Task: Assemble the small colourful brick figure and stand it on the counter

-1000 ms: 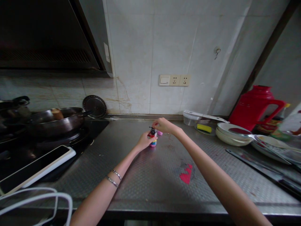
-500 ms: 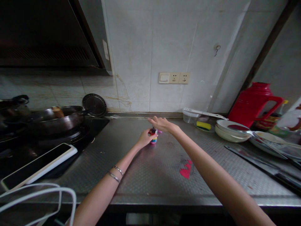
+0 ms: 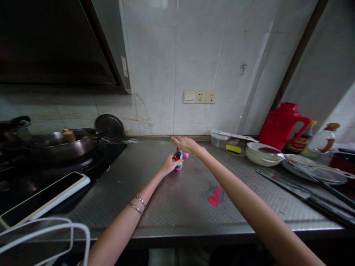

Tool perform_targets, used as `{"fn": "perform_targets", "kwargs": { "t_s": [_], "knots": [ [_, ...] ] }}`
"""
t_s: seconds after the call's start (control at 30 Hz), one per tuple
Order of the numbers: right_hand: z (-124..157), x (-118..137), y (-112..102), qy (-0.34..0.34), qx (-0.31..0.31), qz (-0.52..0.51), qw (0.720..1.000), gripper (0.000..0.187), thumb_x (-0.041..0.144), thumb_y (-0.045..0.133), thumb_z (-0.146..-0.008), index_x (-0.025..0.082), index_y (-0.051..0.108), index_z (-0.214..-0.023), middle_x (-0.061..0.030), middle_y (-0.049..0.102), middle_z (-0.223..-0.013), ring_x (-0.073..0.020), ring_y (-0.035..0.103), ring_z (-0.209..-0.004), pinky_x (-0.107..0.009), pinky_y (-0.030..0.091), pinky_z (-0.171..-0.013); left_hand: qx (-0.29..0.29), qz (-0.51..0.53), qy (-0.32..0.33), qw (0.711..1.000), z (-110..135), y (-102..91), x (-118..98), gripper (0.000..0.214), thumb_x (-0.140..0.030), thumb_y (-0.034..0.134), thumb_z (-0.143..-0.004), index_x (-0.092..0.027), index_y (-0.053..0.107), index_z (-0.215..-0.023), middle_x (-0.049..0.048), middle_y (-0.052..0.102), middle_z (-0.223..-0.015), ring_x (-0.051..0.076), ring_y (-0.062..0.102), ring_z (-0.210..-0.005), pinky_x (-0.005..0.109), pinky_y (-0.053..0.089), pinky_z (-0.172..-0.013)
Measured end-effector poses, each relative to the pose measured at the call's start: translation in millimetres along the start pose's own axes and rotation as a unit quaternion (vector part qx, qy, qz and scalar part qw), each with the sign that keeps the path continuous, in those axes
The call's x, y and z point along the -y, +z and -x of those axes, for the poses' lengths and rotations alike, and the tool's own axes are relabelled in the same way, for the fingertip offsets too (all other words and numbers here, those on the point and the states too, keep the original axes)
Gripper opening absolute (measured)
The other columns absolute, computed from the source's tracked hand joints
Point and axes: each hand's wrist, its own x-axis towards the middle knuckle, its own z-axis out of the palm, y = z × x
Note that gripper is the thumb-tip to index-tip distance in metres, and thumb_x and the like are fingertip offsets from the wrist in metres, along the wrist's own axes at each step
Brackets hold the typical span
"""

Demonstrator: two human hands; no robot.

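Observation:
My left hand (image 3: 168, 164) is wrapped round a small, brightly coloured bottle (image 3: 178, 165) with a dark upper part and a pink base. The bottle stands upright on the metal counter (image 3: 155, 199). Over its top lies my right hand (image 3: 188, 144), palm down with the fingers stretched out; whether the palm presses on the bottle's top is hidden. Just behind the bottle, a small pink cap-like piece (image 3: 185, 155) rests on the counter. Closer to me lies a piece of red cut-out material (image 3: 214, 197) with a jagged edge.
On the left are a pan (image 3: 61, 146) on the stove, a round lid (image 3: 109, 127) and a white-edged device (image 3: 44, 201). To the right stand a red thermos (image 3: 281, 129), stacked bowls (image 3: 262, 159), a yellow sponge (image 3: 233, 149) and a knife (image 3: 288, 188).
The view has turned slightly to the right, bringing more of the right side into sight. Both hands stay at the bottle, and more of the pink piece behind it shows.

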Motion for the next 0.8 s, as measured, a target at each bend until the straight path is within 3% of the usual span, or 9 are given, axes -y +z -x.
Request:
{"fn": "perform_targets", "kwargs": {
  "t_s": [0.1,0.23,0.37,0.43,0.6,0.8],
  "knots": [
    [0.5,1.5,-8.5,0.005,-0.008,-0.020,1.000,0.041,0.039,0.023,-0.090,0.020,0.043,-0.121,-0.0116,0.060,-0.101,-0.0215,0.058,-0.082,-0.029,0.038,-0.067,-0.004,0.001,-0.001,1.000,-0.3,0.6,2.0,0.030,-0.037,0.063,-0.065,-0.013,0.061,-0.084,0.0060,0.063,-0.078,0.015,0.055,-0.070,0.028,0.043,-0.069],
    [0.4,3.4,-17.8,0.072,-0.011,-0.070,0.995,0.056,0.050,0.013,-0.089,0.015,0.053,-0.107,-0.0123,0.063,-0.091,-0.0195,0.058,-0.078,-0.028,0.039,-0.068,0.002,0.012,-0.006,1.000,-0.5,1.7,4.4,0.032,-0.037,0.063,-0.066,-0.012,0.061,-0.085,0.0068,0.063,-0.080,0.015,0.055,-0.071,0.028,0.043,-0.069],
    [-0.5,2.6,-19.8,0.099,-0.038,-0.057,0.993,0.062,0.053,0.013,-0.088,0.012,0.058,-0.099,-0.0135,0.064,-0.088,-0.0204,0.058,-0.082,-0.028,0.039,-0.071,-0.003,0.004,0.004,1.000,-0.1,1.7,2.3,0.028,-0.034,0.063,-0.066,-0.012,0.061,-0.084,0.0064,0.063,-0.080,0.015,0.055,-0.072,0.028,0.043,-0.070],
    [-1.7,0.3,-16.5,0.080,-0.037,-0.059,0.994,0.061,0.050,0.014,-0.089,0.012,0.062,-0.092,-0.0132,0.064,-0.086,-0.0204,0.058,-0.084,-0.029,0.039,-0.074,-0.004,0.000,0.002,1.000,0.3,1.2,-0.1,0.027,-0.033,0.063,-0.066,-0.013,0.061,-0.084,0.0060,0.063,-0.079,0.015,0.055,-0.072,0.028,0.043,-0.070],
    [1.5,-7.6,3.2,-0.040,-0.031,-0.137,0.989,0.052,0.038,0.020,-0.091,0.016,0.067,-0.089,-0.0079,0.063,-0.097,-0.0168,0.055,-0.095,-0.028,0.034,-0.088,-0.003,0.009,-0.003,1.000,1.2,0.2,-5.0,0.025,-0.032,0.063,-0.066,-0.014,0.061,-0.083,0.0054,0.064,-0.078,0.015,0.056,-0.071,0.027,0.043,-0.069],
    [22.9,-13.0,20.1,-0.053,-0.055,-0.180,0.981,0.051,0.039,0.021,-0.091,0.017,0.067,-0.095,-0.0082,0.060,-0.105,-0.0184,0.050,-0.104,-0.030,0.032,-0.093,0.004,0.015,0.004,1.000,1.2,0.0,-3.3,0.024,-0.032,0.062,-0.068,-0.015,0.061,-0.085,0.0058,0.064,-0.080,0.016,0.057,-0.072,0.027,0.043,-0.069]
  ]
}}
